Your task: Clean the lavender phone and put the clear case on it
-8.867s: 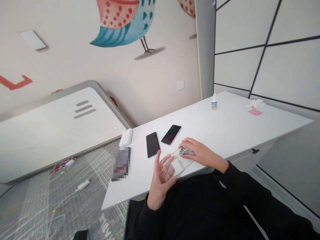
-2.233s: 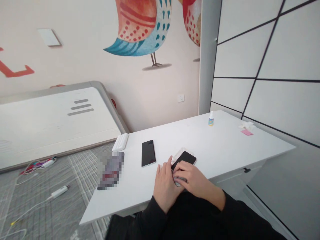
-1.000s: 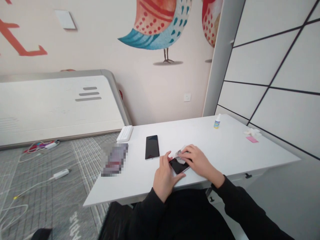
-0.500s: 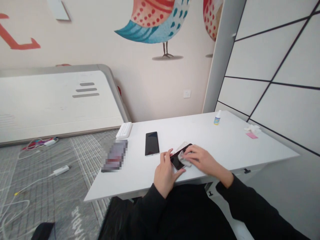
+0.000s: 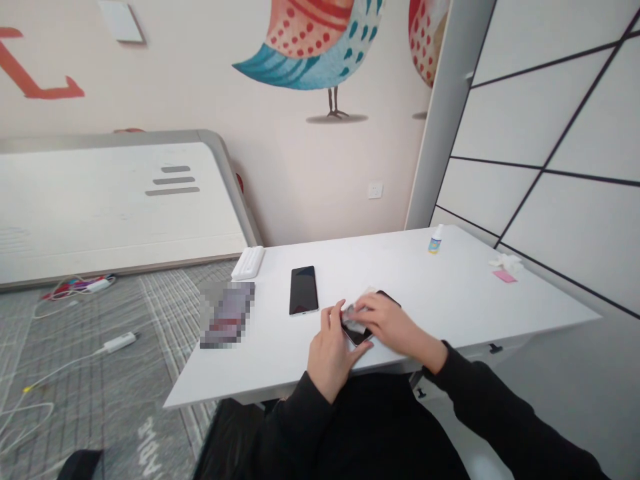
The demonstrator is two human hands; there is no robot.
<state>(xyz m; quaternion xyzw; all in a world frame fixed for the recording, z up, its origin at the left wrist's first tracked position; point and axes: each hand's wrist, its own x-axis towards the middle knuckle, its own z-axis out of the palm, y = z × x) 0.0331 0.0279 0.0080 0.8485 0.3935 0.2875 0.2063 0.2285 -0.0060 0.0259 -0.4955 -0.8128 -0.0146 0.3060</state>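
Observation:
A black smartphone (image 5: 361, 335) lies on the white table under both my hands, its screen facing up and its middle covered. My left hand (image 5: 333, 360) grips the phone's near left edge with its fingers. My right hand (image 5: 390, 324) presses a crumpled grey-white cloth (image 5: 354, 315) onto the screen. A pale transparent piece (image 5: 369, 291) shows beyond the phone, partly hidden beneath it. To the left of my hands, a second black smartphone (image 5: 303, 290) lies untouched.
The table (image 5: 450, 280) also holds a small dropper bottle (image 5: 435, 241), a white tissue (image 5: 506, 263), a pink note (image 5: 505, 276), a white ribbed object (image 5: 247, 263) and a pixelated package (image 5: 227, 315). Cables and a white charger (image 5: 120, 343) lie on the floor.
My right hand has slid the cloth left across the phone's screen. My left hand stays on the phone's edge, and the view has shifted slightly.

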